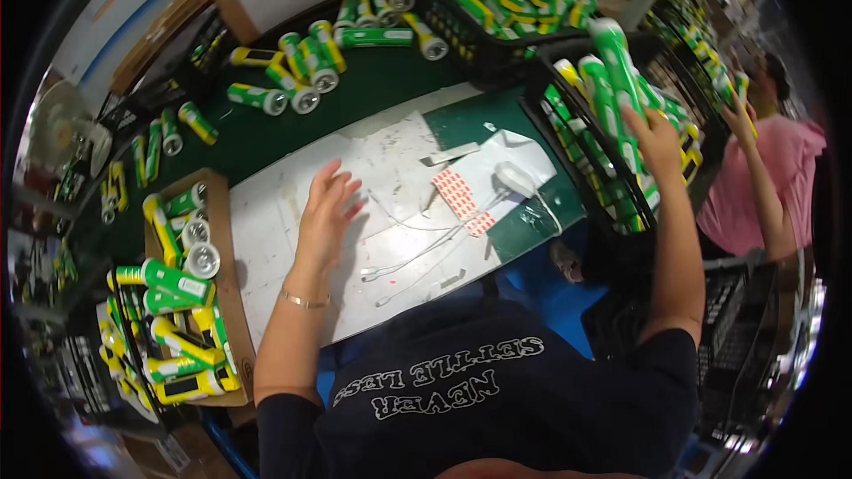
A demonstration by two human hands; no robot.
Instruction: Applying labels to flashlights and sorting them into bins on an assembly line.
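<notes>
A green and white flashlight (614, 71) is gripped in the right hand (655, 137), fingers closed around its body, above a black crate (568, 124) filled with more of them at the right of the bench. The left hand (324, 213) is held empty with fingers spread over a scuffed white sheet (266, 213), near thin white wires (417, 253). The sheet is laid on a dark green bench top (373, 89), where loose flashlights are scattered. A cardboard box (222, 302) of flashlights is seen at the left. A person in pink (781, 177) is seen at the far right.
</notes>
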